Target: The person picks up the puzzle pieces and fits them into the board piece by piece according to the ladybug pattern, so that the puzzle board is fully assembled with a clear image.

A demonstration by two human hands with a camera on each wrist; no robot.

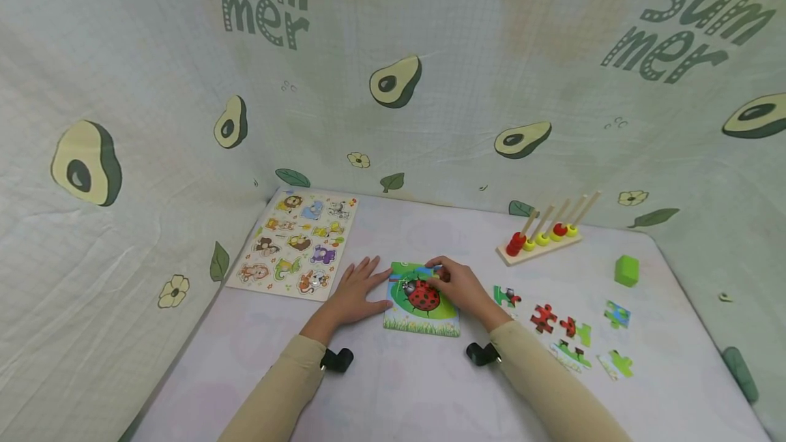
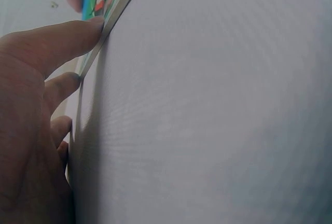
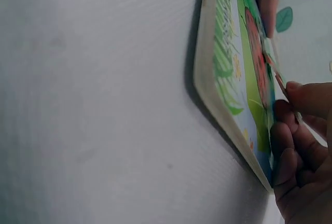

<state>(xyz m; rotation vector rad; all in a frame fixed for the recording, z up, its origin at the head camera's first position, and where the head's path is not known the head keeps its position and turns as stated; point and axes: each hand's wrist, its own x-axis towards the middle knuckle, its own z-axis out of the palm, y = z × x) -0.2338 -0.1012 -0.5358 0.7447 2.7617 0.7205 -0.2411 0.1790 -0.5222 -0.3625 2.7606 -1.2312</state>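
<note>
A square ladybug puzzle board (image 1: 422, 326) lies flat on the table between both hands. The left hand (image 1: 358, 293) has its fingers spread, with thumb and index fingertip touching the board's left edge; the left wrist view shows this thumb (image 2: 72, 42) against the rim. Over the board's upper right part, the right hand (image 1: 464, 287) pinches a thin puzzle piece (image 3: 280, 80) between thumb and fingers. That piece is tilted above the picture in the right wrist view, its lower fingers resting near the board's edge. The fingers hide most of the piece from the head view.
Several loose puzzle pieces (image 1: 543, 318) are scattered right of the right forearm. Behind them stand a wooden peg counter (image 1: 543, 245) with red and yellow beads and a green block (image 1: 627, 271). An animal puzzle board (image 1: 295, 244) lies at the back left. Printed cloth walls enclose the table.
</note>
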